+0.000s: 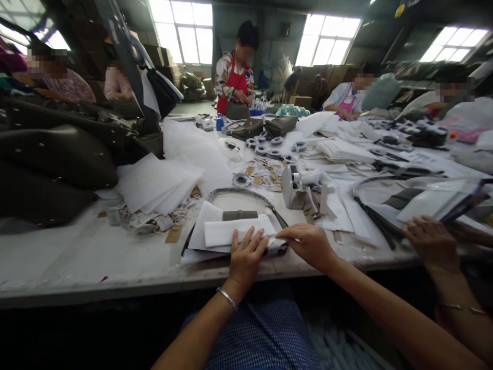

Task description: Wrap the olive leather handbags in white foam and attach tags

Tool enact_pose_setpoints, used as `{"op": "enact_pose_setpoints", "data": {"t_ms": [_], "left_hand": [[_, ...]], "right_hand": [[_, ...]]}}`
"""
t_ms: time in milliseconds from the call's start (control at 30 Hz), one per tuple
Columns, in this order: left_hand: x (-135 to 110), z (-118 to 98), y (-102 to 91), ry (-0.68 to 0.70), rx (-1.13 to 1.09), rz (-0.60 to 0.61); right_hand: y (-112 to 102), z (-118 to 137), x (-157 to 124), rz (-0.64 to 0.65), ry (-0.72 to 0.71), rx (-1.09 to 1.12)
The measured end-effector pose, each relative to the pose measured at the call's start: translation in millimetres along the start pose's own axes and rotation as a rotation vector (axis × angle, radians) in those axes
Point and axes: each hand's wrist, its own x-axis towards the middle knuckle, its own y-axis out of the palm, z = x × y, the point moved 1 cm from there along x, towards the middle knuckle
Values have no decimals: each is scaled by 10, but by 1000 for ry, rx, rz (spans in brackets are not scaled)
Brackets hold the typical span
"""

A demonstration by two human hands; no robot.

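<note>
A dark handbag lies on the table in front of me, with a wrapped handle (241, 191) curving up at its far side. White foam sheets (219, 234) cover much of it, and a dark olive strip (239, 215) shows beyond them. My left hand (248, 252) rests flat on the foam with its fingers spread. At the bag's right end, my right hand (308, 244) has thumb and fingers pinched together on the edge of crumpled white wrapping (275, 241). The bag's body is mostly hidden under the foam and my hands.
Foam sheets (154, 182) and tags (175, 234) lie to the left, beside piled dark bags (54, 169). A tape dispenser (292, 187) stands ahead right. At right, a co-worker's hands (431, 241) handle another bag. Across the table (96, 262), several people work, one in a red apron (235, 85).
</note>
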Motion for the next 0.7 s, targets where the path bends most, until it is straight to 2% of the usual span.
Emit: {"op": "enact_pose_setpoints", "data": {"t_ms": [133, 233, 333, 500, 700], "left_hand": [[-9, 5, 34, -13, -35, -18], [-3, 8, 63, -24, -51, -39], [7, 11, 77, -35, -67, -56], [18, 17, 88, -64, -111, -73], [46, 15, 66, -55, -91, -23]], "right_hand": [[184, -186, 331, 95, 151, -32], [342, -279, 474, 194, 255, -13], [440, -337, 517, 245, 295, 1], [505, -377, 510, 265, 260, 15], [591, -393, 508, 265, 331, 27]]}}
